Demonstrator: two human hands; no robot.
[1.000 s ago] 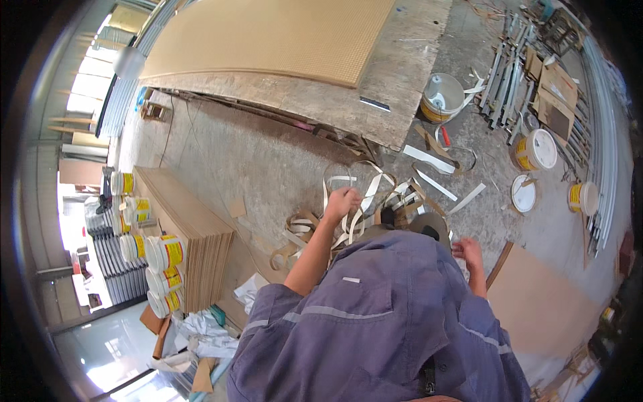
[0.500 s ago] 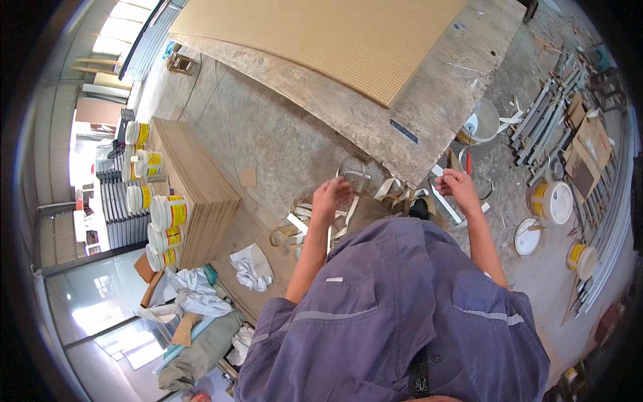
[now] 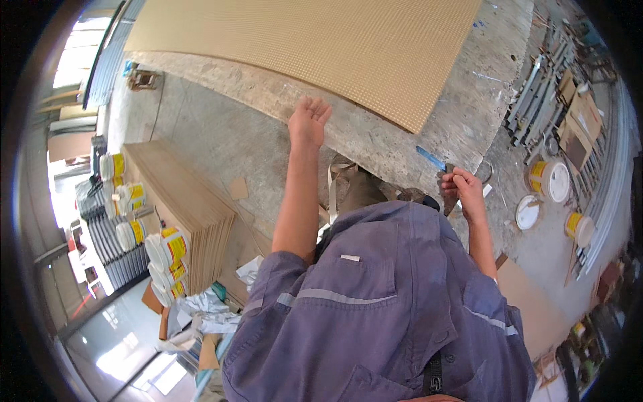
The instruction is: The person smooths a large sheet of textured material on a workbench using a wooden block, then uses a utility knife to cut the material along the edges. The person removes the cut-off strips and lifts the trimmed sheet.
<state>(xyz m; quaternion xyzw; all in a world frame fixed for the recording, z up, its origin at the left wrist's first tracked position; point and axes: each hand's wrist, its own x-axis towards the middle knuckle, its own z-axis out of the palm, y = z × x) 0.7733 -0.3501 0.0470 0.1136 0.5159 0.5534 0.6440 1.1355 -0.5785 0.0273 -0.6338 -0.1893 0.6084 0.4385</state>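
My left hand (image 3: 309, 124) is raised at the near edge of the worktable (image 3: 221, 75), fingers stretched and apart, with nothing in it. Close to it lies a large tan sheet with a fine grid texture (image 3: 315, 47) on the table. My right hand (image 3: 465, 192) is by the table's near corner with its fingers curled together. A dark, tapered piece (image 3: 450, 204) shows below those fingers; its kind cannot be made out. Just beyond the fingertips is a flat blue strip (image 3: 429, 157) on the table top.
At left, white buckets with yellow labels (image 3: 166, 248) stand beside a stack of brown boards (image 3: 184, 201). More buckets (image 3: 549, 179) and a white lid (image 3: 528, 212) are on the floor at right, near piled metal bars (image 3: 542, 87). A small stool (image 3: 143, 79) stands far left.
My left hand has moved up and away from me to the table edge. My right hand has come to the table corner, near the strip. The view has shifted closer to the table.
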